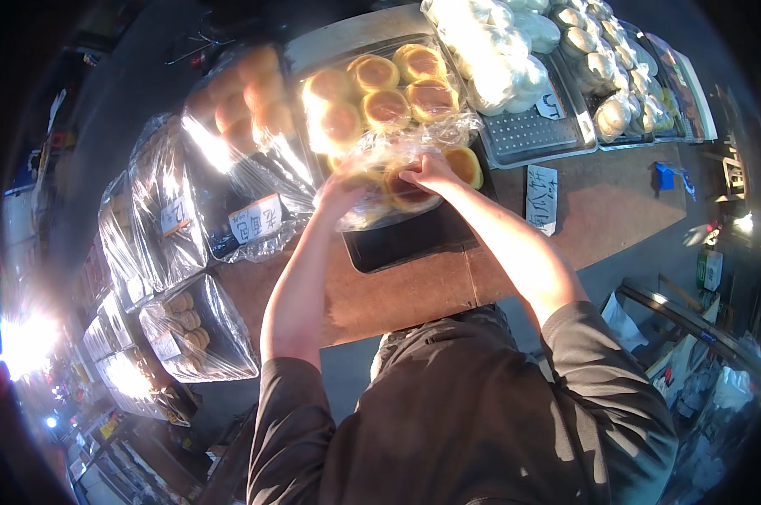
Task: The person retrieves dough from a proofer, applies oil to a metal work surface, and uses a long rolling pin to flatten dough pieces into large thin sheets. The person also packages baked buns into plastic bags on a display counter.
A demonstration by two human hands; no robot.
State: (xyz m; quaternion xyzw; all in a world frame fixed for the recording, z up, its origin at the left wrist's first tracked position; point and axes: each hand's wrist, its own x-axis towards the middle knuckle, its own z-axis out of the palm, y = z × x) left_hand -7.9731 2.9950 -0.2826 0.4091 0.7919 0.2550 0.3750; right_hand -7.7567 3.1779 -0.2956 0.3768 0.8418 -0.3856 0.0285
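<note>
Round golden cakes with browned tops (387, 108) sit in rows on a black tray (412, 243) before me. Crumpled clear plastic film (443, 131) lies over them and is bunched near the tray's front part. My left hand (341, 197) grips the film at the left side of the front cakes; glare and plastic partly hide its fingers. At the right, my right hand (432, 173) pinches the film, with its fingers over a brown-topped cake (411, 189). Another cake (462, 165) shows beside my right wrist. The near end of the tray is bare.
The tray rests on a brown wooden tabletop (393, 297). Film-covered bread rolls (238, 117) with a handwritten card (255, 219) stand left. Bagged white buns (500, 69) lie on a perforated metal tray (532, 139) at right. Another card (541, 199) and a blue object (666, 178) lie rightward.
</note>
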